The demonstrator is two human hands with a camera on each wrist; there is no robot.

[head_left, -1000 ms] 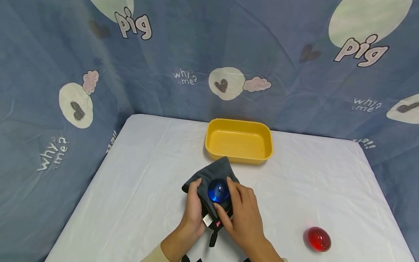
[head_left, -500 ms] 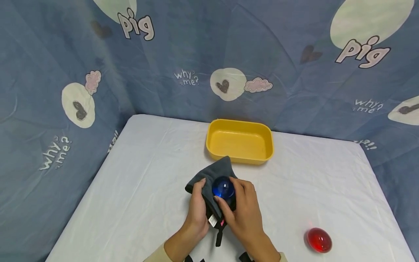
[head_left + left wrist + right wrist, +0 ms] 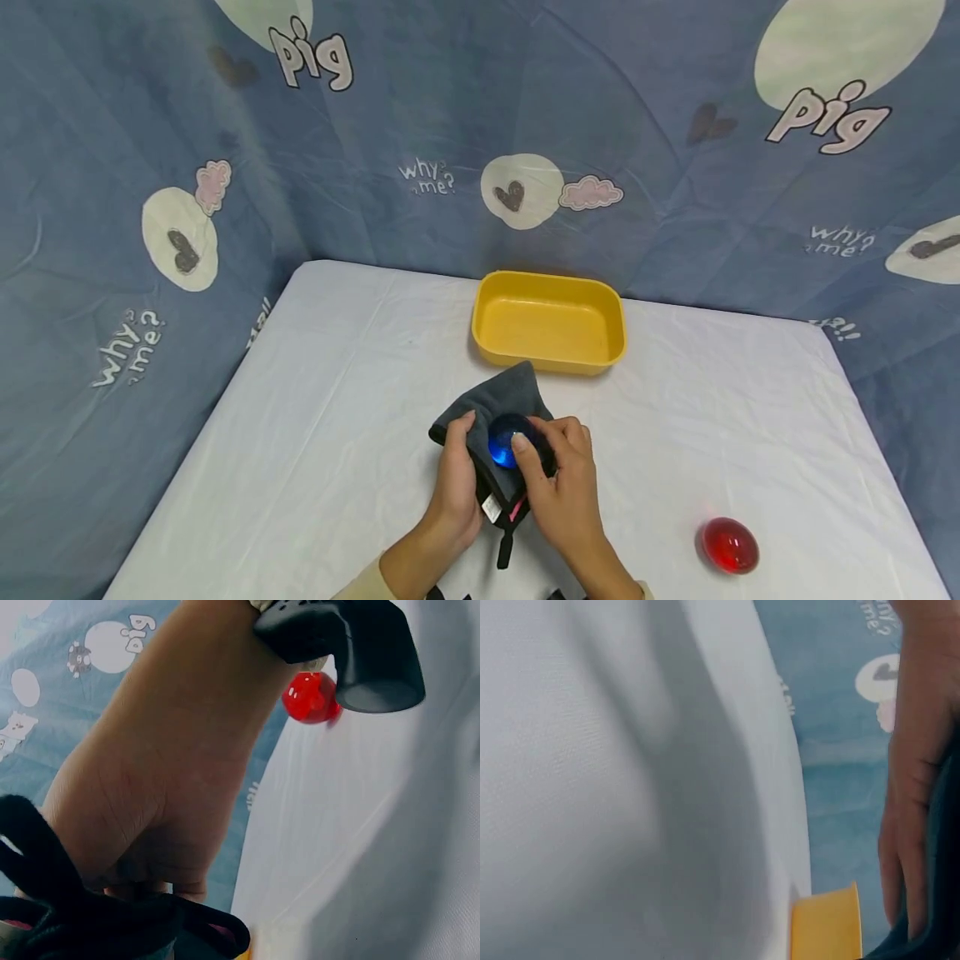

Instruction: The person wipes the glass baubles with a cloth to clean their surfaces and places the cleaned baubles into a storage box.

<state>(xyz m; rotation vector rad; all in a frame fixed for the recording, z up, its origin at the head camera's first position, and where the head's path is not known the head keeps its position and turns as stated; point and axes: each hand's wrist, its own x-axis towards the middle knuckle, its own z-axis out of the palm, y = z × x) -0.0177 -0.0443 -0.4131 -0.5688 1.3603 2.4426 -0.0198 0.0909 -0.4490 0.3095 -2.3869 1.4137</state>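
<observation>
A clear blue ball [image 3: 501, 448] lies in a dark grey cloth [image 3: 491, 400] with a black edge, a white tag and a hanging loop. Cupping the cloth from the left is my left hand [image 3: 452, 492], its thumb along the fold. My right hand [image 3: 567, 500] grips the ball and the cloth behind it, thumb pressed on the ball's front. Dark cloth [image 3: 97, 926] bunches under the left hand [image 3: 161, 780] in the left wrist view. In the right wrist view only the edge of the right hand [image 3: 915, 787] shows against the cloth [image 3: 941, 885]; the ball is hidden.
Beyond the cloth stands a yellow rectangular tub [image 3: 547, 365] at the back of the white-covered table [image 3: 315, 450]. A clear red ball [image 3: 729, 546] rests on the table to the right. Blue printed fabric [image 3: 375, 225] hangs behind and at the sides.
My right thumb has moved from the ball's lower edge up onto its front, covering more of it. Cloth and both hands have shifted slightly right. Tub and red ball stay put.
</observation>
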